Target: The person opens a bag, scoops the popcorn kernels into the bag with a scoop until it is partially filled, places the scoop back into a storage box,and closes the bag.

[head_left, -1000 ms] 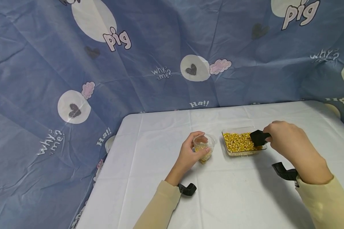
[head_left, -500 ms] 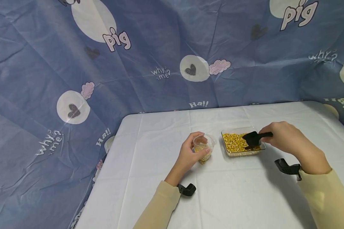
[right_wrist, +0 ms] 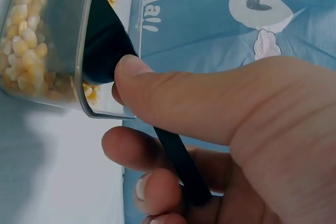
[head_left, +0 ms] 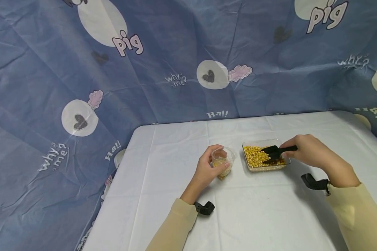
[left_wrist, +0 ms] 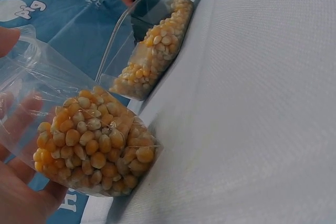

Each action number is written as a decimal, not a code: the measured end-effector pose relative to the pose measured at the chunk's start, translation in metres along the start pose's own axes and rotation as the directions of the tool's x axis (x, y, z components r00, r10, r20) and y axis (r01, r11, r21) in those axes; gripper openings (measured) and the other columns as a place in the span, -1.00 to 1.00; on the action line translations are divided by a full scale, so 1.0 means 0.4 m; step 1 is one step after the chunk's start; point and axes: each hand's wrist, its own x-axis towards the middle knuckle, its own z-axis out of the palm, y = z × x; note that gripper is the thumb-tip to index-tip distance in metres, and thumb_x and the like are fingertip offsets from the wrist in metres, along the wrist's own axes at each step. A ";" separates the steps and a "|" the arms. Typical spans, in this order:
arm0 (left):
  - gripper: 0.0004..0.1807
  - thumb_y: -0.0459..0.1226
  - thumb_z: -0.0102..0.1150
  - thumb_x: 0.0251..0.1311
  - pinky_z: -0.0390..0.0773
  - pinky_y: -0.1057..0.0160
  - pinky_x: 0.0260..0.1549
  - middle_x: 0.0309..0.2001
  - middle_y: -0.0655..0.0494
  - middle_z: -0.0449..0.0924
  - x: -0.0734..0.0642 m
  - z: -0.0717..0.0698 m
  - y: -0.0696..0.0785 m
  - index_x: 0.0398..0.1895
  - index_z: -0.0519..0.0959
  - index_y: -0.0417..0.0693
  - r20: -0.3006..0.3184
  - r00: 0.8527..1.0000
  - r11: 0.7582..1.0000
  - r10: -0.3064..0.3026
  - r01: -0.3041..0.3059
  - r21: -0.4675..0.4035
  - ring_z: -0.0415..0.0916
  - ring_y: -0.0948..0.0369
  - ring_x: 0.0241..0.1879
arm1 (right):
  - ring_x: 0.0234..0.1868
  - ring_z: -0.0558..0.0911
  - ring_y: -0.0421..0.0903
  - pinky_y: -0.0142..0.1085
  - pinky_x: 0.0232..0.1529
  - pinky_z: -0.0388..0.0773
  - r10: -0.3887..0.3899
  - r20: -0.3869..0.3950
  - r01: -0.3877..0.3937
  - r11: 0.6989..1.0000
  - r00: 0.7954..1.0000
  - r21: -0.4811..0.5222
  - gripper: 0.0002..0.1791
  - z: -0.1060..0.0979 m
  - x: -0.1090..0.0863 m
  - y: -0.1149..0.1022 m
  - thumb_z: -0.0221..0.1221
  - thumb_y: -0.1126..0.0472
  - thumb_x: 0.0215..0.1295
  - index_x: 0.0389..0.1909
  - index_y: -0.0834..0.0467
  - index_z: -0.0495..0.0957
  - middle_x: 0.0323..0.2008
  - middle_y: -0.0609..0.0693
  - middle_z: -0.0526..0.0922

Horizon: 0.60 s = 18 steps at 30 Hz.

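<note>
My left hand [head_left: 208, 166] grips a clear plastic cup [left_wrist: 58, 77] from its left side, thumb at the front. Yellow corn kernels [left_wrist: 89, 145] fill the cup's lower part. My right hand [head_left: 312, 151] pinches the handle of a small black scoop [head_left: 273, 152] between thumb and fingers. The scoop's blade dips into corn kernels [head_left: 254, 157] in a clear rectangular container [head_left: 260, 169]. In the right wrist view the handle [right_wrist: 184, 169] passes under the thumb across the curled fingers, and the blade shows dark through the container wall.
A white cloth [head_left: 257, 216] covers the table under the cup and container. Behind it hangs a blue printed curtain [head_left: 163, 62]. Black wrist mounts [head_left: 205, 208] sit at both sleeves.
The right hand has tilted the scoop, and its blade has moved left and deeper among the kernels. The left hand and cup hold still.
</note>
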 end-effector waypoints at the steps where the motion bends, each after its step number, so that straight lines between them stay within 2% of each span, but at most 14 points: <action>1: -0.41 -0.32 0.40 0.22 0.37 -0.06 0.18 0.02 0.00 0.64 0.000 0.000 0.000 0.30 0.43 0.05 -0.001 1.000 1.000 0.000 0.000 -0.001 0.51 0.11 0.13 | -0.07 0.68 0.20 0.12 -0.15 0.56 -0.002 0.000 0.002 1.000 1.000 0.002 -0.62 0.002 0.000 0.000 0.38 0.09 0.28 0.07 0.14 0.71 -0.21 -0.02 0.77; 9: -0.41 -0.30 0.39 0.22 0.38 -0.04 0.16 0.02 -0.02 0.64 0.000 0.002 0.001 0.31 0.42 -0.03 -0.008 1.000 1.000 -0.004 0.004 0.012 0.51 0.15 0.12 | 0.06 0.60 0.34 0.19 -0.07 0.53 -0.009 -0.018 0.010 1.000 1.000 0.004 -0.65 0.019 0.007 -0.002 0.39 0.09 0.27 0.05 0.11 0.73 0.02 0.22 0.69; 12: -0.41 -0.29 0.40 0.22 0.38 -0.04 0.15 0.02 -0.01 0.64 -0.001 0.002 0.000 0.31 0.43 -0.02 -0.009 1.000 1.000 -0.010 0.010 0.014 0.51 0.16 0.12 | 0.06 0.60 0.33 0.18 -0.07 0.53 -0.010 -0.027 0.010 1.000 1.000 0.006 -0.66 0.021 0.009 -0.005 0.39 0.10 0.27 0.03 0.11 0.74 0.03 0.23 0.68; 18: -0.40 -0.26 0.40 0.23 0.36 -0.06 0.17 0.04 0.01 0.63 -0.001 0.001 0.001 0.32 0.42 0.05 -0.002 1.000 1.000 -0.017 0.017 0.016 0.50 0.18 0.13 | 0.01 0.64 0.27 0.15 -0.07 0.55 -0.071 -0.049 0.072 0.997 0.996 0.008 -0.68 0.029 0.015 -0.010 0.39 0.14 0.26 -0.01 0.18 0.74 0.00 0.20 0.69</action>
